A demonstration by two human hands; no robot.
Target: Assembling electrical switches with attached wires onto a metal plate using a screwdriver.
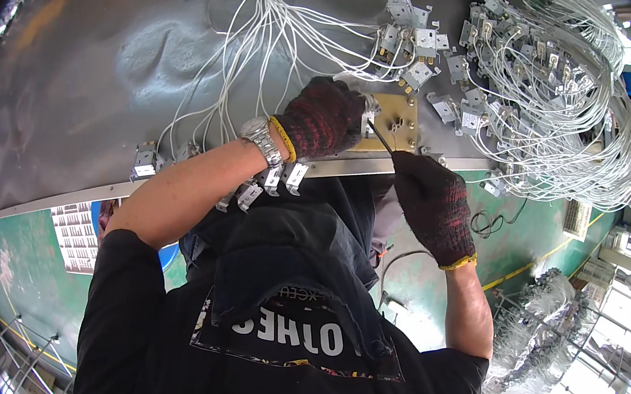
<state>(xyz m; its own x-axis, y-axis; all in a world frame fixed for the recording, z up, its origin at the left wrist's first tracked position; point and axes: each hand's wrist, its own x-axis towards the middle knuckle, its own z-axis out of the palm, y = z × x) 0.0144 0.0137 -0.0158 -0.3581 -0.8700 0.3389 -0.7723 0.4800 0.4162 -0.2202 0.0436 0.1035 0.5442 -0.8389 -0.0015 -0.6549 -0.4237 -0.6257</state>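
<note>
My left hand (321, 119), in a dark red and black knit glove, is closed on a small metal bracket (370, 115) at the left side of a brass-coloured plate (402, 113) with studs. The plate lies near the front edge of the steel tabletop (81, 113). In my right hand (434, 208), gloved alike, is a thin dark rod-like tool (381, 137), its tip against the bracket. The tool's handle is hidden in the fist. White wires (266, 25) run from the far side to several brackets (421, 41) beyond the plate.
A large heap of white wires (605, 146) with metal brackets covers the right side of the table. Several wired brackets (251, 193) hang at the front edge below my left wrist. A white slotted crate (74, 234) stands on the green floor at left.
</note>
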